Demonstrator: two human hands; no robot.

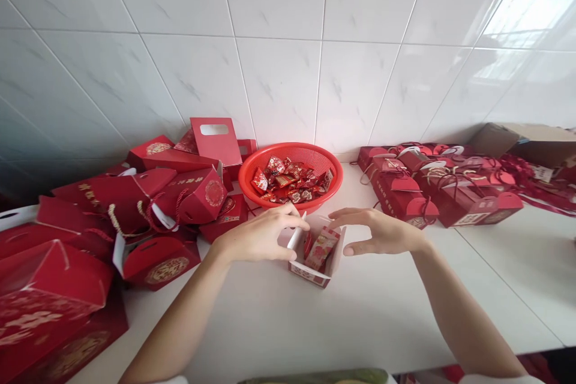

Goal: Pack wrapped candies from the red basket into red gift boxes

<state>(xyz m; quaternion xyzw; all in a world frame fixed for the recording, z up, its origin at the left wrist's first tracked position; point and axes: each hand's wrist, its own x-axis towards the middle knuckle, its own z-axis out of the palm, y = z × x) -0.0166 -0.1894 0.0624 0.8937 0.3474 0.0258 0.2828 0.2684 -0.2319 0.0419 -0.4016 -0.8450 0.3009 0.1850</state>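
Observation:
A small open-topped red gift box (309,276) with a white inside stands upright on the white table in front of me. In it lies a pink and white wrapped packet (323,248), with a red wrapped piece beside it. My left hand (265,234) is at the box's left wall, fingers apart and curved over it. My right hand (378,231) is spread at the right side, its fingertips close to the box's rim. Whether the fingertips touch the card I cannot tell.
Behind the box is a red plastic basket (335,183) of wrapped sweets. Red gift boxes are heaped at the left (157,261). Rows of closed red boxes (400,192) stand at the right, near a cardboard box (517,135) and red ribbons (531,183). A tiled wall (279,84) rises behind.

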